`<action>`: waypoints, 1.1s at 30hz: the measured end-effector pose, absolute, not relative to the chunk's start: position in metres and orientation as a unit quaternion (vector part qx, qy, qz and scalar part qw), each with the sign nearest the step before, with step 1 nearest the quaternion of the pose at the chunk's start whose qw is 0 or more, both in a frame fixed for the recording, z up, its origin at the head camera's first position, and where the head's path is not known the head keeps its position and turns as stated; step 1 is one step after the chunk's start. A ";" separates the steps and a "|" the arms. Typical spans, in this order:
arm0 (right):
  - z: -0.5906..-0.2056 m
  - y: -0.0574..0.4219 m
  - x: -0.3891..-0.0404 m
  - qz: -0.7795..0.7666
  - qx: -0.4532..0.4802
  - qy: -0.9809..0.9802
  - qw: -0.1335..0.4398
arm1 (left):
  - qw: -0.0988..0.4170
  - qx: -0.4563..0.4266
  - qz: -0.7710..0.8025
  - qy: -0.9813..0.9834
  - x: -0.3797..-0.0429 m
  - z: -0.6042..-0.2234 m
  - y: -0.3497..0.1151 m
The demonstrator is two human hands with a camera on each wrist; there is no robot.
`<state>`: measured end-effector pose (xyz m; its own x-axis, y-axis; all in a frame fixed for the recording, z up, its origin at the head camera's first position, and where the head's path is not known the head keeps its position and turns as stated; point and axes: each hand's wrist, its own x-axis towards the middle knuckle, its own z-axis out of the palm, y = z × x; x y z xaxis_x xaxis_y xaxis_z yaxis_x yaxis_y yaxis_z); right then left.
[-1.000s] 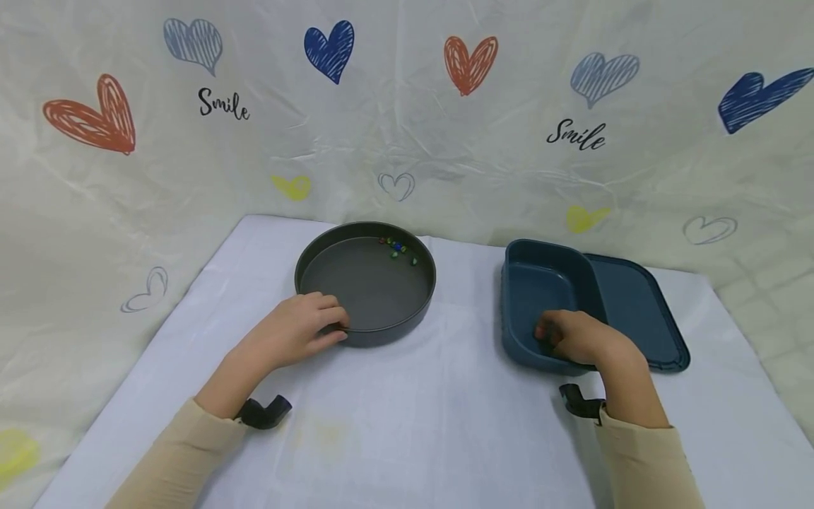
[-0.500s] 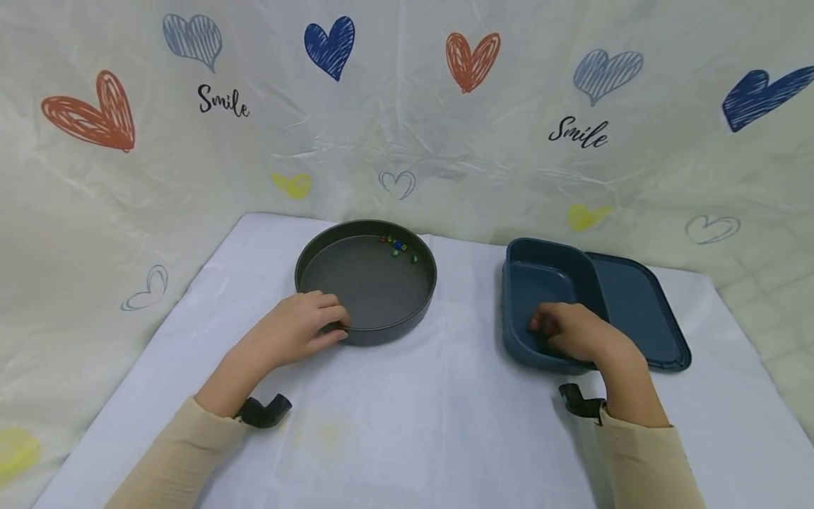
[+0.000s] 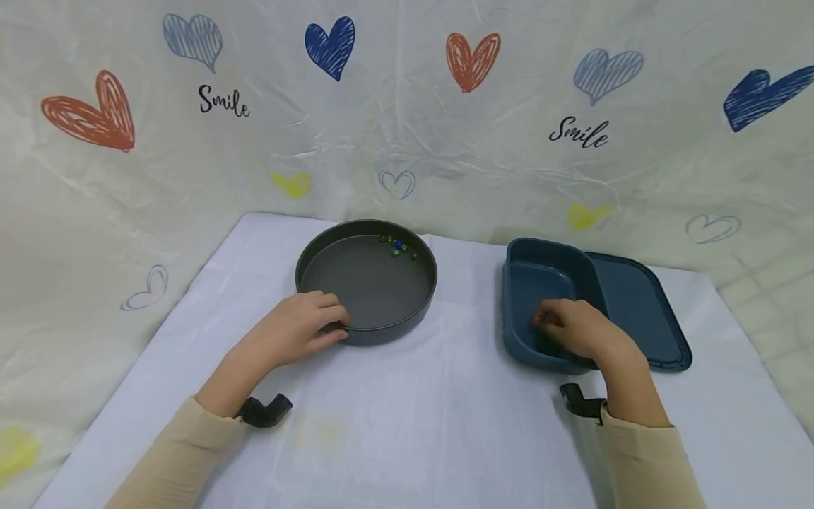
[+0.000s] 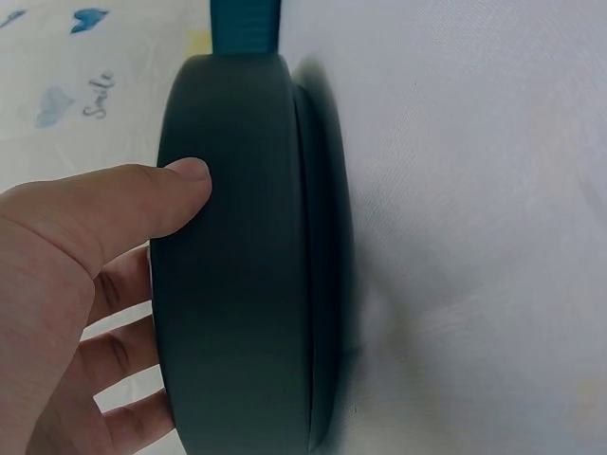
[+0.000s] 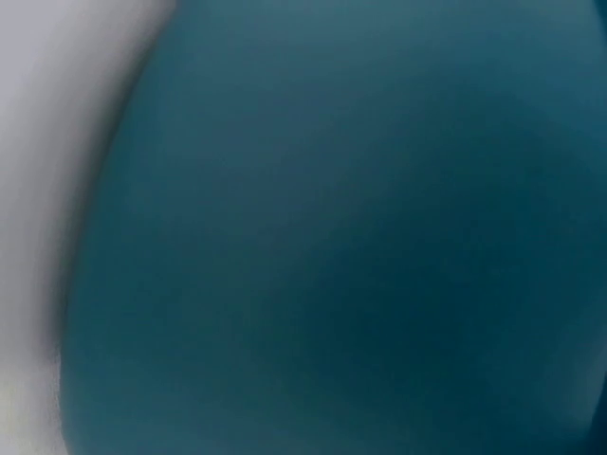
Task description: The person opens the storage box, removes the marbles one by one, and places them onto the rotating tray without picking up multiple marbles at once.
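Note:
A dark grey round pan [image 3: 365,290] stands left of the middle in the head view. My left hand [image 3: 299,326] grips its near-left rim. In the left wrist view the thumb [image 4: 185,194] presses the outer wall and the other fingers lie over the rim. Several small green, blue and reddish beads or marbles [image 3: 398,246] lie at the pan's far right side. My right hand [image 3: 581,329] reaches down into a blue rectangular box [image 3: 518,283] with bent fingers. Whatever lies under its fingertips is hidden. Only the box's blurred blue wall [image 5: 237,237] fills the right wrist view.
Against the box's right side lies a flat blue lid [image 3: 636,307]. A white cloth [image 3: 413,424] covers the table. Behind it hangs a pale sheet [image 3: 407,127] printed with hearts and the word "Smile".
Inside the box my right hand has shifted slightly away from me, and its fingers have moved. The left hand keeps its grip on the pan, which stays in place.

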<state>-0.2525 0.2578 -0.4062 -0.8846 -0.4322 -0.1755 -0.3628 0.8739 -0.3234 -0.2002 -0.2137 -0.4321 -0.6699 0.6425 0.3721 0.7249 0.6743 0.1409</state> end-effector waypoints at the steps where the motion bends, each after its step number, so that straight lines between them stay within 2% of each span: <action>1: -0.407 0.258 -0.253 -0.144 -0.207 0.961 0.116 | 0.148 -0.379 -0.140 -0.903 -0.200 -0.432 -0.214; 7: -0.407 0.258 -0.253 -0.152 -0.210 0.961 0.095 | 0.151 -0.383 -0.140 -0.901 -0.201 -0.432 -0.214; 25: -0.404 0.255 -0.253 -0.162 -0.196 0.959 0.125 | 0.151 -0.383 -0.139 -0.901 -0.201 -0.434 -0.214; 33: -0.406 0.256 -0.253 -0.165 -0.200 0.959 0.112 | 0.150 -0.382 -0.138 -0.901 -0.202 -0.435 -0.215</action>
<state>-0.2527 0.2558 -0.4057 -0.8946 -0.4214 -0.1491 -0.3475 0.8655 -0.3607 -0.2017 -0.2148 -0.4347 -0.6625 0.6476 0.3764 0.7305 0.6697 0.1334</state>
